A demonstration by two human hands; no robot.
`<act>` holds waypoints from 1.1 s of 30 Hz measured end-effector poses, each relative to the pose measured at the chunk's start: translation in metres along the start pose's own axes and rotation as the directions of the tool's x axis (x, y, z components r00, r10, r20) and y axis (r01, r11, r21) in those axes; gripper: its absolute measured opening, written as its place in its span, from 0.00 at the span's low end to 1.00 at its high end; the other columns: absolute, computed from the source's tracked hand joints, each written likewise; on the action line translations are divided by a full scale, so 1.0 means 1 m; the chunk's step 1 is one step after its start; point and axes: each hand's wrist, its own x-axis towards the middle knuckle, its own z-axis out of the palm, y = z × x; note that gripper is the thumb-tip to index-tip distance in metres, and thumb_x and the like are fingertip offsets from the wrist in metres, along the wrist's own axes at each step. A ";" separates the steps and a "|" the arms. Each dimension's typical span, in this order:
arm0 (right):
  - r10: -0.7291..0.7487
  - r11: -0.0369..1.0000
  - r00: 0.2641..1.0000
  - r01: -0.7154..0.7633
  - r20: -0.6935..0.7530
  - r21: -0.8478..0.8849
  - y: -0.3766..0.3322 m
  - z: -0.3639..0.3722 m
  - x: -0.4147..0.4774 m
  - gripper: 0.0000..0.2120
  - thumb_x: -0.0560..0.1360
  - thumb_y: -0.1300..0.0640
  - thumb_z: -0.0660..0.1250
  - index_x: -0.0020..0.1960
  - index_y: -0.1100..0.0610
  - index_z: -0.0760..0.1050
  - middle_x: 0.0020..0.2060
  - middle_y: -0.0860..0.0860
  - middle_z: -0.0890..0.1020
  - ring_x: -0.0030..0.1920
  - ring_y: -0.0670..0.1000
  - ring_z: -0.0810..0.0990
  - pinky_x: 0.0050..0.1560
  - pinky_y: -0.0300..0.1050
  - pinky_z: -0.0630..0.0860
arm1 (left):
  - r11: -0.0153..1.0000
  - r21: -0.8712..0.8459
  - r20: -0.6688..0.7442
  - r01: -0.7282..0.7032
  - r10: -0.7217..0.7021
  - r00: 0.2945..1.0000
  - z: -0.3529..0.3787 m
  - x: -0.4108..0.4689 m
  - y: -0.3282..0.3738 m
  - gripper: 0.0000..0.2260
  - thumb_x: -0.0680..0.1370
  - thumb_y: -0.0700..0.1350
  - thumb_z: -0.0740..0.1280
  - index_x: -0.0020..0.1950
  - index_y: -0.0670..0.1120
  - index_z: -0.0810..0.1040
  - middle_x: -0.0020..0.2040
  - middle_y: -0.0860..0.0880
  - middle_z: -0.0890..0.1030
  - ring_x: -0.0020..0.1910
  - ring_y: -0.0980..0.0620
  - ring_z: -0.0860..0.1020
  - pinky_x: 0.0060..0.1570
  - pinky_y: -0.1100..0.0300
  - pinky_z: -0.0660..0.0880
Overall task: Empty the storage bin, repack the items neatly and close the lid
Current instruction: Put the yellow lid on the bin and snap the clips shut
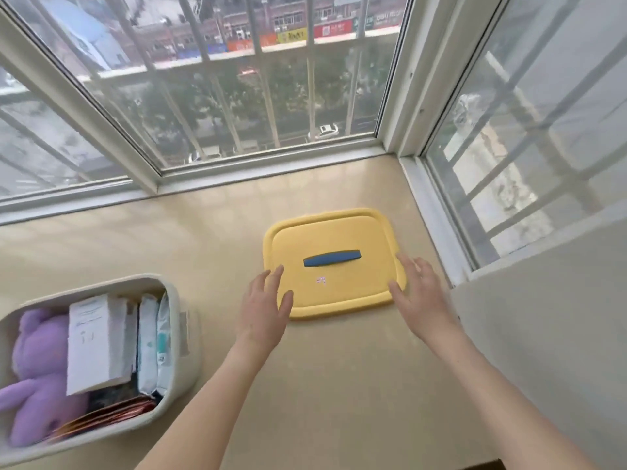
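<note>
A yellow lid (334,239) with a blue handle (331,258) lies flat on the beige sill at centre right. My left hand (266,301) hovers at its near left corner, fingers spread, holding nothing. My right hand (419,293) is at the lid's near right edge, also open, fingertips on or just over the rim. At the lower left stands the white storage bin (183,300) without its lid. Inside it are a purple plush toy (37,361), a white box (98,344), wipe packs (152,340) standing on edge and reddish flat packets (112,417).
The beige sill (305,385) runs into a bay window, with white frames and barred glass (237,96) at the back and right. A white wall corner (543,334) stands close on the right of the lid.
</note>
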 end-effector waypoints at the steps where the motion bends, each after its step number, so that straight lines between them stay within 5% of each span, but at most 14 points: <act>1: 0.011 1.000 1.000 -0.011 0.020 -0.001 0.009 0.015 0.016 0.27 0.79 0.45 0.58 0.76 0.48 0.60 0.69 0.58 0.67 0.66 0.61 0.68 0.64 0.55 0.68 | 0.998 -0.022 0.013 0.062 -0.062 0.998 0.012 0.012 -0.009 0.25 0.80 0.51 0.61 0.77 0.51 0.61 0.72 0.45 0.67 0.70 0.47 0.64 0.66 0.53 0.66; 5: 0.104 0.989 0.991 -0.093 0.088 -0.116 0.039 0.068 0.072 0.30 0.77 0.40 0.58 0.77 0.45 0.57 0.68 0.59 0.68 0.62 0.63 0.67 0.63 0.57 0.68 | 0.955 -0.069 0.058 0.290 -0.286 0.956 0.056 0.053 -0.039 0.30 0.78 0.53 0.64 0.78 0.50 0.56 0.70 0.41 0.66 0.69 0.44 0.64 0.65 0.52 0.64; 10: 0.167 0.944 0.984 -0.139 0.070 -0.300 0.049 0.102 0.097 0.33 0.76 0.36 0.60 0.78 0.42 0.55 0.71 0.62 0.63 0.61 0.62 0.65 0.64 0.57 0.66 | 0.921 -0.099 0.061 0.376 -0.371 0.926 0.089 0.074 -0.041 0.33 0.76 0.51 0.67 0.78 0.52 0.56 0.67 0.43 0.65 0.66 0.43 0.63 0.64 0.54 0.63; 14: 0.239 0.965 0.959 -0.217 0.152 -0.147 0.048 0.092 0.099 0.38 0.71 0.40 0.70 0.76 0.41 0.58 0.73 0.60 0.60 0.66 0.63 0.61 0.68 0.56 0.62 | 0.802 -0.322 0.073 0.504 -0.509 0.857 0.086 0.073 -0.027 0.31 0.73 0.43 0.67 0.75 0.56 0.63 0.60 0.46 0.64 0.63 0.44 0.61 0.55 0.62 0.60; 20: 0.231 0.938 0.954 -0.270 0.191 0.216 0.037 0.042 0.074 0.43 0.65 0.49 0.80 0.75 0.53 0.65 0.68 0.55 0.64 0.69 0.56 0.66 0.69 0.47 0.63 | 0.803 -0.389 0.028 0.452 -0.480 0.877 0.040 0.049 -0.020 0.27 0.71 0.45 0.71 0.70 0.55 0.72 0.59 0.45 0.68 0.64 0.43 0.64 0.65 0.55 0.64; 30: 0.051 0.946 0.998 -0.039 -0.028 0.320 -0.034 -0.077 -0.035 0.44 0.67 0.43 0.77 0.76 0.51 0.61 0.70 0.50 0.60 0.72 0.52 0.60 0.74 0.50 0.60 | 0.852 -0.463 -0.177 0.244 -0.358 0.917 -0.107 -0.040 0.037 0.25 0.69 0.42 0.72 0.65 0.56 0.75 0.56 0.49 0.65 0.64 0.46 0.67 0.65 0.51 0.68; 33: -0.031 0.950 0.992 0.067 -0.122 0.306 -0.065 -0.113 -0.063 0.43 0.66 0.44 0.77 0.76 0.52 0.62 0.71 0.50 0.60 0.73 0.53 0.59 0.72 0.48 0.60 | 0.846 -0.504 -0.248 0.173 -0.334 0.909 -0.149 -0.077 0.046 0.25 0.70 0.41 0.72 0.66 0.55 0.75 0.58 0.49 0.65 0.62 0.49 0.68 0.61 0.56 0.70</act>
